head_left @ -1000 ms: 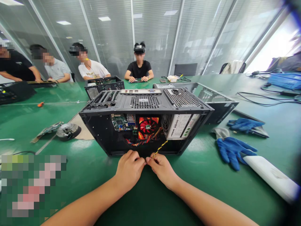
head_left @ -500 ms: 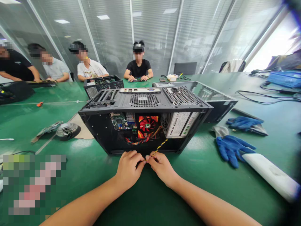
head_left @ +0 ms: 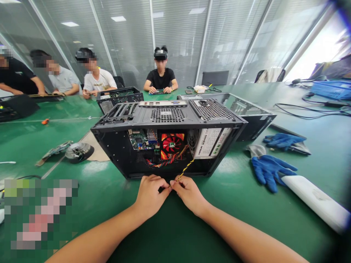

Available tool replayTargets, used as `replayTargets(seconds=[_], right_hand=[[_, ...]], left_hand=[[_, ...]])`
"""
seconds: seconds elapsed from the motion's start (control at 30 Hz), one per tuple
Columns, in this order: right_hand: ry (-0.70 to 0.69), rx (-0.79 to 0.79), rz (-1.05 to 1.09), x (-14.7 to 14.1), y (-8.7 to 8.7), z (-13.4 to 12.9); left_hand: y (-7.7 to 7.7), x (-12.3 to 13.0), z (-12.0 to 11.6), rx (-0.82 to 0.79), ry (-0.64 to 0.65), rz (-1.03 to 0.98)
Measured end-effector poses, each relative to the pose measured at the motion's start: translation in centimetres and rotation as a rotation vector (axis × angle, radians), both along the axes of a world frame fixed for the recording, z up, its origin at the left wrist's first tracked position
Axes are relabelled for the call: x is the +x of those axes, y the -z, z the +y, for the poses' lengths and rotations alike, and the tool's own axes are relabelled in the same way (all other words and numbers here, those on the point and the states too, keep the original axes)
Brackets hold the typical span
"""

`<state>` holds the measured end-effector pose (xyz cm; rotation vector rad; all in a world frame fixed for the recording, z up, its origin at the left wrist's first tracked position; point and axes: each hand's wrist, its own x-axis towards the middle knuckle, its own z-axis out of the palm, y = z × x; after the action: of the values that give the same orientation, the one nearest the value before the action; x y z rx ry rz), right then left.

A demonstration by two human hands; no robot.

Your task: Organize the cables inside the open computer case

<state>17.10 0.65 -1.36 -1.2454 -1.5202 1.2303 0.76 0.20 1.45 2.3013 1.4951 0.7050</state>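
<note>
A black computer case (head_left: 164, 126) stands on the green table with its open side facing me. Inside it show a motherboard (head_left: 142, 140), a red cooling fan (head_left: 172, 145), a power supply (head_left: 211, 144) with a white label, and multicoloured wires (head_left: 164, 162). From below the power supply a twisted yellow-and-black cable (head_left: 187, 168) runs out to my fingers. My right hand (head_left: 189, 193) pinches this cable just in front of the case. Close against it, my left hand (head_left: 152, 195) pinches the cable's end, which the fingertips mostly hide.
Blue-and-grey work gloves (head_left: 270, 171) and a white oblong object (head_left: 315, 201) lie at the right. A round metal part (head_left: 79, 152) sits at the left. Behind stand another case (head_left: 255, 124) and a smaller chassis (head_left: 120, 96). Several people sit across the table.
My hands keep their pinch on the cable almost unmoved. The view has shifted slightly. At the back left, the person in white has moved their hands and leaned a little left.
</note>
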Motion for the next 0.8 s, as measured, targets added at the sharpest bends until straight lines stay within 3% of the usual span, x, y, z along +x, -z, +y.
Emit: replayTargets(seconds=[0.4, 0.8], right_hand=[[0.020, -0.063, 0.097, -0.18, 0.67, 0.02], [0.066, -0.128, 0.203, -0.33, 0.27, 0.04]], left_hand=[[0.72, -0.15, -0.29, 0.152, 0.050, 0.051], [0.70, -0.12, -0.26, 0.132, 0.101, 0.083]])
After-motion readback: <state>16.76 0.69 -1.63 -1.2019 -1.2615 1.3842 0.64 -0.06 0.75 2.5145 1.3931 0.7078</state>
